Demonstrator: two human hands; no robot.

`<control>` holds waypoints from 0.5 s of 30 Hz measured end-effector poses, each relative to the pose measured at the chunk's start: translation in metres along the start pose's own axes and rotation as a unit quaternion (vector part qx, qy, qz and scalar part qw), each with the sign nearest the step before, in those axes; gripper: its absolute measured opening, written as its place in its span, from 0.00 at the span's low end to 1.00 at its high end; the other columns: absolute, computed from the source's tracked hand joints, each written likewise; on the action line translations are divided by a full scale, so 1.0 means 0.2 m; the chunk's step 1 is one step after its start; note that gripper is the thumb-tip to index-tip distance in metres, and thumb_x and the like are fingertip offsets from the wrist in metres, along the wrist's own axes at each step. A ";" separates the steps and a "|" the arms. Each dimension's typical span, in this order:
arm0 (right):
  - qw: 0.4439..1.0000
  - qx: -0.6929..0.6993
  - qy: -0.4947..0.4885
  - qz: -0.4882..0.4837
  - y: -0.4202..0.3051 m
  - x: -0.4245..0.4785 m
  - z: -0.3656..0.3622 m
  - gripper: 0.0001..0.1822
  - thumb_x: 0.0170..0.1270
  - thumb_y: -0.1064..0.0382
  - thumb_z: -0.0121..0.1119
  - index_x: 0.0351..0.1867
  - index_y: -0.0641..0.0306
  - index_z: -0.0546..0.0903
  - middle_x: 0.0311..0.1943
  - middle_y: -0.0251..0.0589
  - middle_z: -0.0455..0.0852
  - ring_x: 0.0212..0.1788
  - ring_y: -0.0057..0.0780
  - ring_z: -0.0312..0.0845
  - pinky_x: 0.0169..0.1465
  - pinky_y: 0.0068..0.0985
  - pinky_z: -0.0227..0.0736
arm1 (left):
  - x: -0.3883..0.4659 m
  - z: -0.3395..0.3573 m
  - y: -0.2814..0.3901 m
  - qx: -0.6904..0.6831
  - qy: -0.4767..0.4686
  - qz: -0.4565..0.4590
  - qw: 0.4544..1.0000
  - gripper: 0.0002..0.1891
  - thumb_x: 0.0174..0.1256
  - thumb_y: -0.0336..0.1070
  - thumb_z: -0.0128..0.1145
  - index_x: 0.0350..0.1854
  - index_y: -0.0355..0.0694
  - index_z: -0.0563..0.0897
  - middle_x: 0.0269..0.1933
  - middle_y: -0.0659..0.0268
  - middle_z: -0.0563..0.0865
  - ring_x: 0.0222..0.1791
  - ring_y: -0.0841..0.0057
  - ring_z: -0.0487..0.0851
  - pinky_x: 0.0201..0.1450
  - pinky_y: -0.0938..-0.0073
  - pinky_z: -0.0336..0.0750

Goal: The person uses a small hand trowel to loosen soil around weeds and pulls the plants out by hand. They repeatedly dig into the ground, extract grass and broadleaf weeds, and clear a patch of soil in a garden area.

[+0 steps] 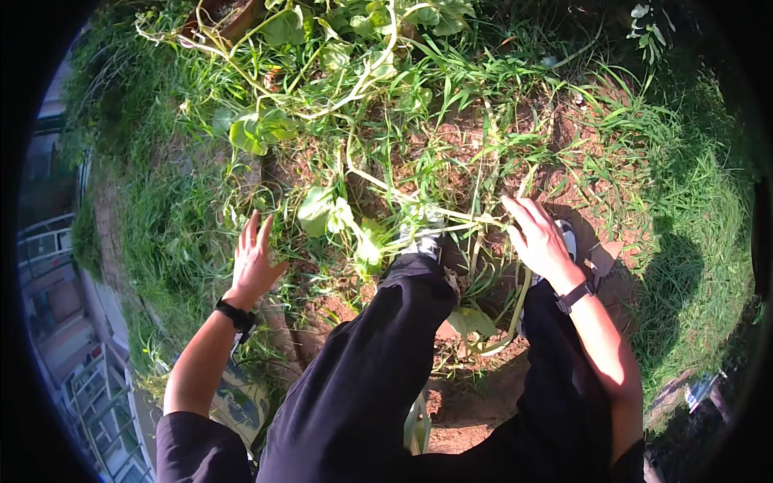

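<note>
Over the grass at the left, my left hand (pixel 256 262) is held with fingers and thumb apart and nothing in it. My right hand (pixel 540 241) is beside a long pale-green vine (pixel 386 187), its thumb and fingers spread. The vine's stem reaches the gap between that thumb and forefinger; whether they touch cannot be told. Broad leaves (pixel 317 211) grow along the vine between my hands. The stem crosses over my left shoe (pixel 426 241), then shows again as a curved stem (pixel 516 308) below my right hand. My right shoe (pixel 566 235) is partly hidden by that hand.
Reddish soil (pixel 468 136) shows among grass and weeds (pixel 610 133). A brown plant pot (pixel 226 18) stands at the top left. A printed sack (pixel 238 392) lies near my left forearm. Metal railings (pixel 109 410) and a paved strip run along the left.
</note>
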State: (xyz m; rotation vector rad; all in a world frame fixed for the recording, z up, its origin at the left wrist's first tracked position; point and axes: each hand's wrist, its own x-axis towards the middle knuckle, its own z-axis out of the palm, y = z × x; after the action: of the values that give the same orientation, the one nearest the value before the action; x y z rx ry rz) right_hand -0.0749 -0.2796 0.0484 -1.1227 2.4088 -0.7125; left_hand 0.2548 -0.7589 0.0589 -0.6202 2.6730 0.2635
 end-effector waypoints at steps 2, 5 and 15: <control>0.999 0.022 0.018 0.014 0.05 -0.01 0.02 0.30 0.75 0.65 0.63 0.77 0.60 0.75 0.63 0.51 0.81 0.63 0.52 0.81 0.68 0.43 0.80 | 0.27 0.08 0.11 0.031 0.007 -0.013 0.999 0.67 0.49 0.41 0.86 0.91 0.54 0.53 0.90 0.47 0.52 0.87 0.43 0.58 0.81 0.37 0.67; 0.998 0.037 0.005 0.050 0.07 -0.06 0.01 0.29 0.74 0.66 0.62 0.76 0.61 0.75 0.63 0.52 0.81 0.63 0.52 0.81 0.68 0.43 0.80 | 0.43 0.18 0.15 0.070 -0.059 -0.163 0.982 0.72 0.50 0.43 0.86 0.92 0.54 0.44 0.90 0.51 0.56 0.87 0.46 0.60 0.77 0.34 0.71; 0.992 0.041 0.010 0.119 0.28 -0.17 0.03 0.24 0.75 0.62 0.62 0.71 0.59 0.79 0.63 0.47 0.82 0.65 0.50 0.82 0.69 0.44 0.80 | -0.19 0.40 -0.13 0.129 -0.115 0.039 0.984 0.18 0.68 0.32 0.65 0.59 0.35 0.81 0.57 0.51 0.87 0.62 0.52 0.83 0.62 0.56 0.82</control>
State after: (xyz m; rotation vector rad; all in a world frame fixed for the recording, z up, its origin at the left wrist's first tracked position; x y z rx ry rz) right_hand -0.0839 -0.2237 0.0147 -0.7820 2.4519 -0.7380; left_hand 0.3247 -0.7467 -0.0006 -0.3806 2.4564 0.0073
